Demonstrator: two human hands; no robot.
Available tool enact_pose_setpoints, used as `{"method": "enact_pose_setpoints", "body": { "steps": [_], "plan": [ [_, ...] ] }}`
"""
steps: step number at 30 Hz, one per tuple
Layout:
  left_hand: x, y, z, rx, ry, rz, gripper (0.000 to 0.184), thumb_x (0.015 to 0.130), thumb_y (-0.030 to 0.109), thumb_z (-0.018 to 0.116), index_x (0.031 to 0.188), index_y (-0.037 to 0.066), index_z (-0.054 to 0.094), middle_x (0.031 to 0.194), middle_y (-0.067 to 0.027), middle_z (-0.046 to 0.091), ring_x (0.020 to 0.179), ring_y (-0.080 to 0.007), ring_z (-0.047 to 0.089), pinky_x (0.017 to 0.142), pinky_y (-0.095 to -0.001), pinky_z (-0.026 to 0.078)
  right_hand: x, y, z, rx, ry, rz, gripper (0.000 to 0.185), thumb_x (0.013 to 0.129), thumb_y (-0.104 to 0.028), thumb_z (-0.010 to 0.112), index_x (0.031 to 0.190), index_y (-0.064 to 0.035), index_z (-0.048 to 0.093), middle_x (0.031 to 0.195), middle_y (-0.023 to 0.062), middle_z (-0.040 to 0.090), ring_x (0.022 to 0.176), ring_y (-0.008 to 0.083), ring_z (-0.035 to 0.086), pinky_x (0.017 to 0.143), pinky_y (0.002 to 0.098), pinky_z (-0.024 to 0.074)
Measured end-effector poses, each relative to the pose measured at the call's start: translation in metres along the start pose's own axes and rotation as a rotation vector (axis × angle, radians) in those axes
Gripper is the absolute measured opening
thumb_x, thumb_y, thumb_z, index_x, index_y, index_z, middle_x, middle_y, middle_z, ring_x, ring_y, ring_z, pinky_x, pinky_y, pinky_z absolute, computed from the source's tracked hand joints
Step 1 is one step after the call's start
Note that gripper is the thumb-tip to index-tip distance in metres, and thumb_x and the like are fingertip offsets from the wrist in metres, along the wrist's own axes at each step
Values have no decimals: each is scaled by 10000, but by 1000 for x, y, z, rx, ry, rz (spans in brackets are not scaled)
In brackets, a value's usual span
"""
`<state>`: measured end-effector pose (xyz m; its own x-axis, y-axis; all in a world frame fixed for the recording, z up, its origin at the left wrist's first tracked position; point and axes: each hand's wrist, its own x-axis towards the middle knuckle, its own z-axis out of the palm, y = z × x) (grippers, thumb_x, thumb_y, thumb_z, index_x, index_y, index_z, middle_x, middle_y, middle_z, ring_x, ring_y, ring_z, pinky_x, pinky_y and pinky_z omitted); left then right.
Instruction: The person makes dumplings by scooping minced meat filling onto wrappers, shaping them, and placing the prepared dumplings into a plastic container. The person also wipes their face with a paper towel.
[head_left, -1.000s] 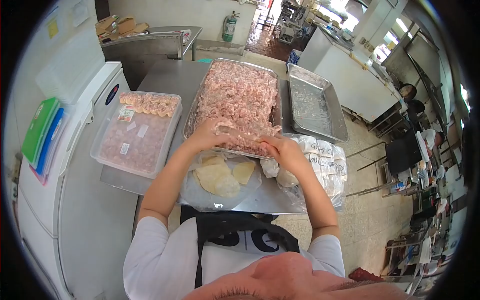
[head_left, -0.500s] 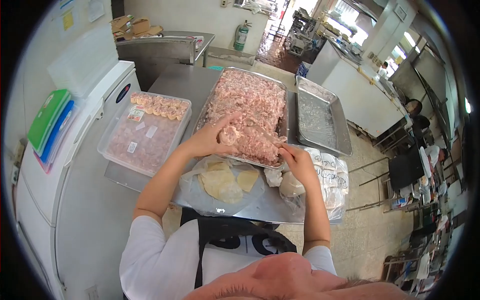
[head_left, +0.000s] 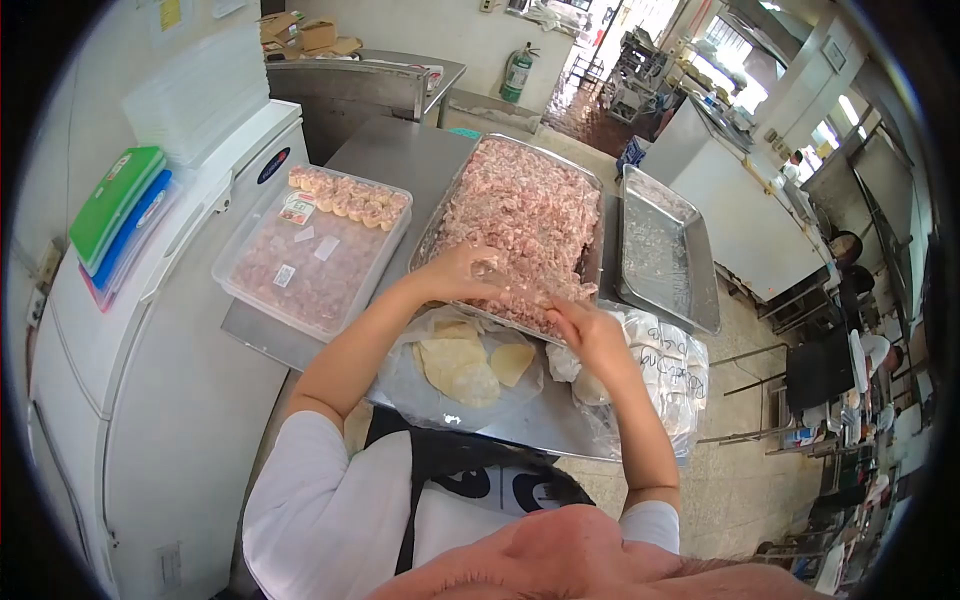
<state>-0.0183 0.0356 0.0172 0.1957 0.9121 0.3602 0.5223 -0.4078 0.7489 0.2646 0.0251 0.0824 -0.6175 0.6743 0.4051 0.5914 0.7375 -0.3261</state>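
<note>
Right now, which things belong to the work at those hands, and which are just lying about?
Seemingly part of it:
minced meat, by the left hand and right hand
metal tray under it
pale yellow sheets
plastic tub with shaped pieces

Seemingly lying about:
fire extinguisher, by the wall
cardboard at the back
green plastic item on the white appliance

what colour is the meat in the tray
Pale pink, flecked with white; the meat shows in the head view.

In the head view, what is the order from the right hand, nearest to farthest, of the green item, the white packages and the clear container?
1. White packages, beside the right hand.
2. Clear container, to the left.
3. Green item, farthest left.
</note>
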Motion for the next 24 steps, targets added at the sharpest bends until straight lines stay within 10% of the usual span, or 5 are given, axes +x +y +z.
{"method": "enact_pose_setpoints", "body": {
  "steps": [2,24],
  "plan": [
    [3,15,-12,-141,-218,-48,510,736,271,800,1154,41,618,1043,-113,655,1007,-200,595,917,-329,451,8,6,-19,-51,-125,64,214,882,-210,639,1073,-125,685,856,138,660,772,333,643,671,400,506],
    [-4,30,-30,-165,-38,-130,516,717,246,830,1135,31,616,1085,-100,657,1003,-162,603,906,-311,471,11,-21,-27,133,15,31,248,912,-186,611,1109,-38,641,925,177,665,795,349,647,683,372,508]
  ]
}}
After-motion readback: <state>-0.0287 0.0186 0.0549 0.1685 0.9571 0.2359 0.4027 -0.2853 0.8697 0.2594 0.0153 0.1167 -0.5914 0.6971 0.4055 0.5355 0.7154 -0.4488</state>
